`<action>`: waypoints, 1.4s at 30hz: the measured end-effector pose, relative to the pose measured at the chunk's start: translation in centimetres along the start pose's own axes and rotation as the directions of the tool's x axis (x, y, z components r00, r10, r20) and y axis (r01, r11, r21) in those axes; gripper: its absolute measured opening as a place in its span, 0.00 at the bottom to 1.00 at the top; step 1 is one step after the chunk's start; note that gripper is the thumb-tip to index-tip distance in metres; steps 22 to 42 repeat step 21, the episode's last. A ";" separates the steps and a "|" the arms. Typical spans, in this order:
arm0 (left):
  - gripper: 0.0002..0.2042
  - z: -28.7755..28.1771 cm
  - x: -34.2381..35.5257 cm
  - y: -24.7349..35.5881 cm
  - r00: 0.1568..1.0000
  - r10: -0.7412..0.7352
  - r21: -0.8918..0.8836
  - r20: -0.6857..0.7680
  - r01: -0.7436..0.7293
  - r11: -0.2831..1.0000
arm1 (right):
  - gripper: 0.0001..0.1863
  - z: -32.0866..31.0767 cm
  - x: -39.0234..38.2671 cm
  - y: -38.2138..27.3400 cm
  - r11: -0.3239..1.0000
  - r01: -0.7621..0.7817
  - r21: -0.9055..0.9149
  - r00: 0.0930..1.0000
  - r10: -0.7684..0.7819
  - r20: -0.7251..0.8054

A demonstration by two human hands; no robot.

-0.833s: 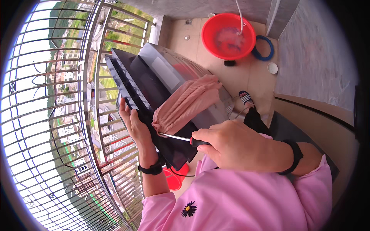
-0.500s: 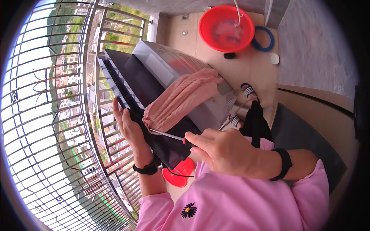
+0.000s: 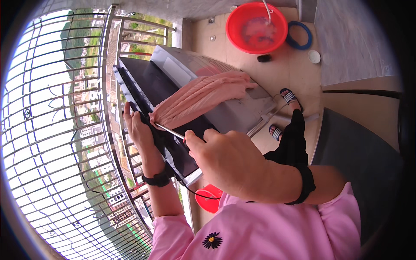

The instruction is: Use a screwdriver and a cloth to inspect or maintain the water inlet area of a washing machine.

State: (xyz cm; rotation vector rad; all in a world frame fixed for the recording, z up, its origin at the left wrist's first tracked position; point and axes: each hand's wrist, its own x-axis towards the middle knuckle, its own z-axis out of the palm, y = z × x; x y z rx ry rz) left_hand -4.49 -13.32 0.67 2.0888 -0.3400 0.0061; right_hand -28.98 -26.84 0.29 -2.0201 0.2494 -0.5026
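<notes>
In my right hand [image 3: 229,160] is a screwdriver [image 3: 171,130] with a thin metal shaft; most of its handle is hidden under my fingers, with a bit of red showing. Its tip meets the dark side of a large grey metal appliance [image 3: 186,65] that looks like a range hood, just below the end of a pink cloth [image 3: 203,95]. The cloth lies draped across the appliance. My left hand [image 3: 141,132] grips the appliance's long dark edge panel [image 3: 134,93] on the railing side, its fingers along the outer face.
A metal railing [image 3: 108,86] runs close along the left. At the back stand a red basin [image 3: 232,37] of water with a hose in it, a blue ring [image 3: 308,41] and a white bowl [image 3: 314,56]. A red bucket [image 3: 208,201] sits below my arms; a dark slab [image 3: 351,160] is at right.
My right hand has turned and shifted left over the screwdriver, so less of the shaft shows. My left hand keeps its place on the panel. The whole view has shifted slightly.
</notes>
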 end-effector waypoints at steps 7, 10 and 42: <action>0.23 0.6 -1.4 2.4 0.993 -0.109 0.014 0.045 0.108 0.994 | 0.14 -1.6 -1.3 0.0 0.999 0.024 0.039 0.985 -0.030 0.170; 0.23 -1.0 0.9 -0.5 1.000 0.014 0.123 0.012 -0.015 0.992 | 0.18 -2.2 -1.8 -0.6 0.999 0.034 0.021 0.984 -0.037 0.177; 0.24 -1.1 0.6 1.2 0.997 0.076 0.105 -0.004 -0.076 0.992 | 0.27 -3.5 1.3 -3.6 0.954 0.124 -0.273 0.978 -0.071 0.197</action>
